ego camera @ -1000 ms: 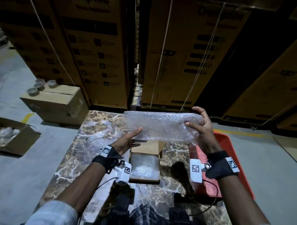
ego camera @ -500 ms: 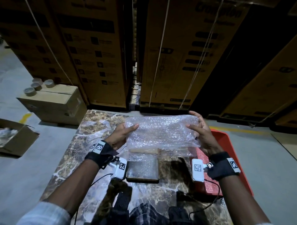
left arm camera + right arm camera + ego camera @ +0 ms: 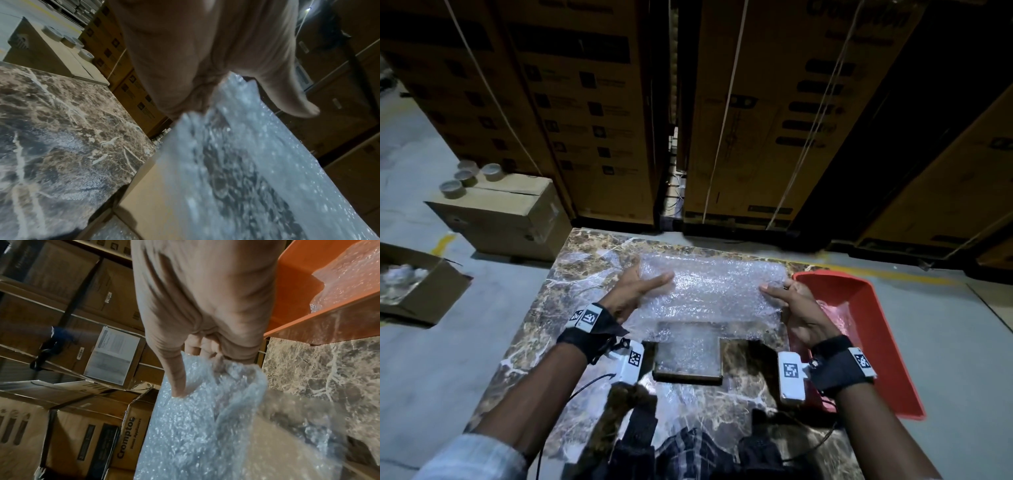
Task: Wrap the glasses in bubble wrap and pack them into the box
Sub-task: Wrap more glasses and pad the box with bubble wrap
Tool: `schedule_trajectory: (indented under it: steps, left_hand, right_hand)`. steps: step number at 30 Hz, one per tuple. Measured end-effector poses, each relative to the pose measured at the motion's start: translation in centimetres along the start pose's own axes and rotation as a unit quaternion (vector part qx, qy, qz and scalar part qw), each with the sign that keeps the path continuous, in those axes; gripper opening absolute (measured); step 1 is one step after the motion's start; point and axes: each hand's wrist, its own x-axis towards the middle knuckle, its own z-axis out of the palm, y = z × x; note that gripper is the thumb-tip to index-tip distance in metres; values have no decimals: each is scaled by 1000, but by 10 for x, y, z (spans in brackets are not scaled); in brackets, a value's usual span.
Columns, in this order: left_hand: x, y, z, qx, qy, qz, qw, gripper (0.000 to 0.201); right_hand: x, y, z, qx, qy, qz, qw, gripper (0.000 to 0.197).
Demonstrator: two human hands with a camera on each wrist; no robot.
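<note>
A clear bubble wrap sheet (image 3: 709, 294) is stretched between both hands above the marble table (image 3: 585, 267). My left hand (image 3: 650, 281) pinches its left edge, thumb on top. My right hand (image 3: 777, 287) grips the right edge with curled fingers. The sheet's near edge hangs over a small open cardboard box (image 3: 688, 378) lined with bubble wrap. In the left wrist view the sheet (image 3: 257, 162) runs out from under the thumb (image 3: 298, 104) past a box flap (image 3: 164, 186). The right wrist view shows the thumb (image 3: 176, 382) pressed onto the crumpled sheet (image 3: 195, 426). No glass shows plainly.
A red tray (image 3: 866, 342) holding more bubble wrap (image 3: 349, 272) sits at the table's right edge. On the floor at left stand a closed carton (image 3: 510, 212) with tape rolls (image 3: 469, 174) and an open box (image 3: 431, 301). Tall stacked cartons (image 3: 602, 102) wall the back.
Both hands have come down and toward me with the sheet, from chest height to just above the table. The sheet now drapes over the small box's far side.
</note>
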Motion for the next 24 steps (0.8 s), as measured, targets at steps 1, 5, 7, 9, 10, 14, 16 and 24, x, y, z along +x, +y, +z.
schedule_trajectory:
  steps: [1,5,7,9,10,14,16,24]
  left_hand:
    - [-3,-1,0,19,-16,-13,1000,98]
    - [0,-12,1,110,20,-45,993,64]
    - [-4,-8,5,112,14,-40,993,35]
    - [-3,-8,1,87,20,-47,995,35]
    - [-1,-9,-2,80,24,-58,995,43]
    - [5,-14,-10,63,25,-61,996,68]
    - [5,-20,-12,59,11,-61,996,72]
    - [0,-34,-26,80,-26,-96,992,123]
  right_hand:
    - [0,1,0,-4,4,3,1000,66]
    - [-2,1,1,-14,21,20,999,79]
    - [-4,-4,-1,-6,15,26,1000,84]
    - [-9,-3,-4,-12,-16,52,998,102]
    - [-12,0,-5,-29,-35,81,996,105]
    - [-18,19,-2,-153,-44,107,981,114]
    - [-16,28,-1,-199,-51,98,974,113]
    - [-12,35,-3,-192,-22,26,981,33]
